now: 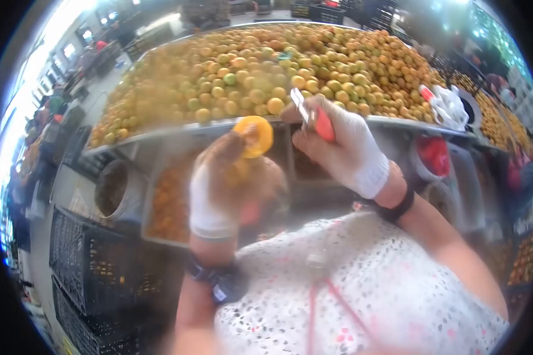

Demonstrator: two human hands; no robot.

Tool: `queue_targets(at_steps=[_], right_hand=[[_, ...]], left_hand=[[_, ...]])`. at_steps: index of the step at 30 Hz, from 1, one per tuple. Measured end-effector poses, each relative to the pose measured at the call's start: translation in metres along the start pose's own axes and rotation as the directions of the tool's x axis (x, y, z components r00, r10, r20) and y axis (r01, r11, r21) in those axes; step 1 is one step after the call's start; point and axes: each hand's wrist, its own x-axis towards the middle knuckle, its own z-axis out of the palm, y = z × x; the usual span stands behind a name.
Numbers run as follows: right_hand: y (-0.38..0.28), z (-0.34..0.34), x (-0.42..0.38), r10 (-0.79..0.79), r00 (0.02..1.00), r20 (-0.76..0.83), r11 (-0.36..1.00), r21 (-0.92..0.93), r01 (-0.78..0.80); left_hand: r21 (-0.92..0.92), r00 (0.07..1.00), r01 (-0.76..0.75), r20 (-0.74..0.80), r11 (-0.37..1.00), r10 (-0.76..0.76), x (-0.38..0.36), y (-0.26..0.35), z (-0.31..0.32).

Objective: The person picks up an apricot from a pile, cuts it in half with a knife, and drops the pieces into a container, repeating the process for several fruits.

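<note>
My left hand (225,163), in a white glove stained brown at the fingers, is closed around an orange (265,137). A paler patch shows on the fruit's near face, partly behind my fingertips. My right hand (340,139), also gloved, grips a small red-handled peeler (324,123). Its narrow metal head, with what looks like a slot, points up and left between thumb and forefinger. The peeler is apart from the fruit. Both hands are above the near edge of a metal-rimmed table (397,122) heaped with greenish-orange citrus fruit (249,77).
Below the table edge sits a tub (172,204) of orange pieces, blurred. Black crates (86,260) are stacked at the lower left beside a white bucket (115,189). A white plastic bag (450,106) lies on the table's right edge. Other people are far off at both sides.
</note>
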Motion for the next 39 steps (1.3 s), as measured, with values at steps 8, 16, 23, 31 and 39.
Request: queue_targets(at_steps=[8,16,23,31,39], right_hand=[[0.023,-0.005,-0.012,-0.158,0.971,0.182,0.987,0.064,0.149],[0.021,-0.003,-0.010,-0.053,0.954,0.296,0.993,-0.083,0.081],[0.047,0.017,-0.016,0.041,0.982,0.184,0.999,-0.018,-0.038],[0.039,0.035,0.003,0.193,0.979,-0.057,0.970,0.160,-0.182],[0.063,0.019,0.002,0.126,0.979,-0.159,0.977,-0.153,-0.151]], left_hand=[[0.409,0.976,-0.023,-0.190,0.912,0.110,0.009,-0.045,-0.002],[0.450,0.984,-0.058,-0.124,0.891,0.127,0.024,-0.054,-0.019],[0.682,0.924,-0.307,0.046,0.664,0.380,0.033,-0.070,-0.032],[0.287,0.998,0.064,-0.013,0.956,-0.063,0.021,-0.039,-0.033],[0.122,0.949,-0.028,-0.310,0.992,0.065,0.035,-0.050,-0.058]])
